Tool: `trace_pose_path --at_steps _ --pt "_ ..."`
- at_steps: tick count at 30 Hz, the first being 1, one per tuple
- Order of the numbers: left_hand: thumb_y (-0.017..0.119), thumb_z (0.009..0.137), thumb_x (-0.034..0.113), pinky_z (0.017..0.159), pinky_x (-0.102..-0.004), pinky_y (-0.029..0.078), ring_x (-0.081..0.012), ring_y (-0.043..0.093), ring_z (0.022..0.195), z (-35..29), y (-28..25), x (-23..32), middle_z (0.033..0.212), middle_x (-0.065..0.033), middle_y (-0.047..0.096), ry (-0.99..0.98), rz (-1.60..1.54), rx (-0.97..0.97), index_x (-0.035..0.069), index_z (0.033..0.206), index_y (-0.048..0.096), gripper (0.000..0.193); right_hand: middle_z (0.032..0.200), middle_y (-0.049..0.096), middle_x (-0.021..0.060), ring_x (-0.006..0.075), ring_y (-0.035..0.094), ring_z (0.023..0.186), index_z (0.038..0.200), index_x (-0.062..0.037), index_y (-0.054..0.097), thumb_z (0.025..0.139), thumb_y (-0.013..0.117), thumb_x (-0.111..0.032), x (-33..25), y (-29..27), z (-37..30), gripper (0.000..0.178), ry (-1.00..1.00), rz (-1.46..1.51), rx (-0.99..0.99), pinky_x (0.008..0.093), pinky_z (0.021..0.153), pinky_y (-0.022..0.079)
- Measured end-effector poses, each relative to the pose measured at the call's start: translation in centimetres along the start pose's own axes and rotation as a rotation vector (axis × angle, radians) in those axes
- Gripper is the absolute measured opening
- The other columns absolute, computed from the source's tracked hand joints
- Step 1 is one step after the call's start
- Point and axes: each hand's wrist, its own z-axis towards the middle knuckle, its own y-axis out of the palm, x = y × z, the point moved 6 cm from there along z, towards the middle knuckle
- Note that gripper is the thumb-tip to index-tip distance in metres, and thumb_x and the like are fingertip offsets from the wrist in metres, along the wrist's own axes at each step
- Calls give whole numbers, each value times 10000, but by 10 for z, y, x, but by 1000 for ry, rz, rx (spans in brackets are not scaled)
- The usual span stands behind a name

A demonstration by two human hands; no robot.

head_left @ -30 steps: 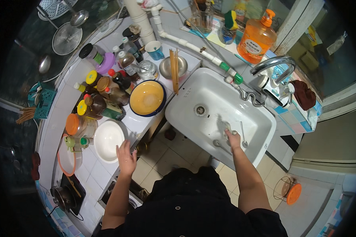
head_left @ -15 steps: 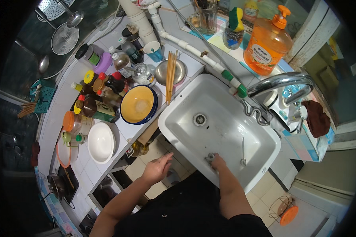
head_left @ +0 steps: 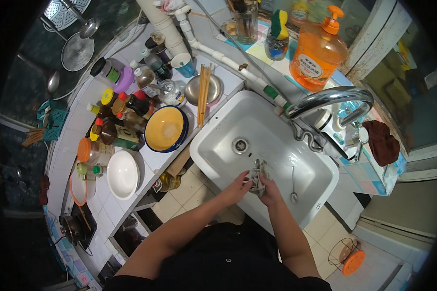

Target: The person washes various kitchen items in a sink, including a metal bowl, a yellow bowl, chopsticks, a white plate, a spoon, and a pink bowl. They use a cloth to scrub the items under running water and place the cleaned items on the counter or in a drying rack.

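Note:
A crumpled greyish rag (head_left: 258, 178) hangs over the near part of the white sink (head_left: 209, 157). My right hand (head_left: 272, 193) is closed around its right side. From the left, my left hand (head_left: 238, 188) reaches up to the rag with its fingers outstretched and apart; whether the fingertips touch it I cannot tell. In the sink basin, right of my right hand, lies a metal spoon (head_left: 294, 196). The drain (head_left: 240, 145) shows beyond my hands, with a small dark scrap beside it.
A chrome faucet (head_left: 332, 99) arches over the sink's far right. On the left counter are a yellow bowl (head_left: 164, 128), a white bowl (head_left: 123, 174), chopsticks (head_left: 203, 97) across a metal dish (head_left: 213, 92), and several bottles. An orange soap bottle (head_left: 318, 56) stands on the ledge.
My right hand has lifted the rag from the sink bottom, moving it farther in. My left hand has come right, from outside the sink's edge to beside the rag. The view has shifted slightly.

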Motion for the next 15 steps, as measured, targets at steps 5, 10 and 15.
trace_pose_path --at_steps 5,10,15 --pt "383 921 298 682 -335 450 -232 581 753 13 27 -7 877 -156 577 -237 496 -165 40 1133 448 340 969 596 83 204 589 852 1135 -34 503 831 577 -204 -16 -35 -6 356 -66 -279 99 323 763 478" --pt "381 912 285 697 -398 433 -356 556 805 17 13 -22 830 -177 592 -186 508 -87 63 1002 546 291 1076 571 147 253 574 904 1165 17 489 778 598 -215 -34 -107 -14 464 -54 -1239 363 349 788 462" --pt "438 892 262 667 -374 436 -317 572 750 11 2 -14 769 -148 594 -167 461 2 75 984 564 244 1140 507 201 318 508 1020 1178 19 469 815 530 -194 -41 -194 -9 425 -115 -1826 678 389 856 422"
